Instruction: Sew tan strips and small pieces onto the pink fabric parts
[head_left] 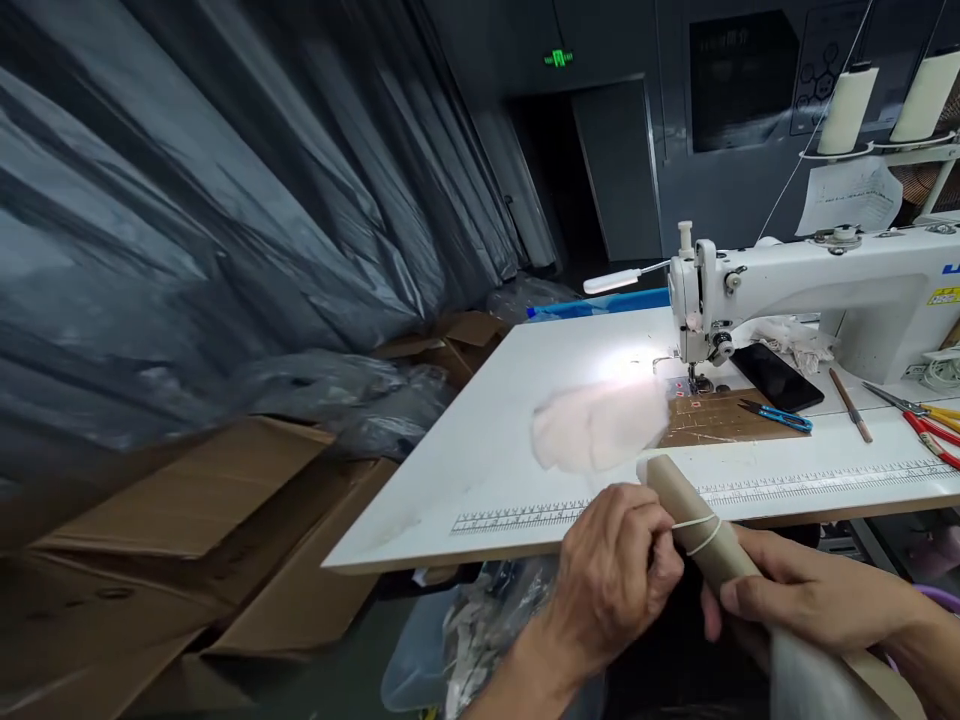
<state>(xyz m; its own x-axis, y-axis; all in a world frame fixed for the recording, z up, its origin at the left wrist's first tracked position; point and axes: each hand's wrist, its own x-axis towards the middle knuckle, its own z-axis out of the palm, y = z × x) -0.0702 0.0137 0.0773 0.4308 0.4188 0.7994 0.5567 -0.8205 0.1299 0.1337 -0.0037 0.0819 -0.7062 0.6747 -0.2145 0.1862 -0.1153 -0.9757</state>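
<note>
Over the table's front edge, my right hand [821, 595] is wrapped round a beige roll [679, 492], which looks like rolled paper or card. A thin white rubber band [706, 536] loops about the roll. My left hand [619, 560] is closed beside the roll's upper end, with the band running into its pinched fingers; the fingertips are partly hidden. Beneath my right hand hangs whitish translucent material [810, 680]. A pale pink, thin piece of fabric [592, 425] lies on the white sewing table [480, 440], just beyond my left hand.
A white sewing machine [795, 290] stands at the right. Near it lie blue thread snips [780, 416], a black phone [780, 376], a brown pen-like stick [851, 405] and red-handled scissors [930, 435]. Open cardboard boxes [187, 490] sit left; a plastic bin [416, 650] stands below the table.
</note>
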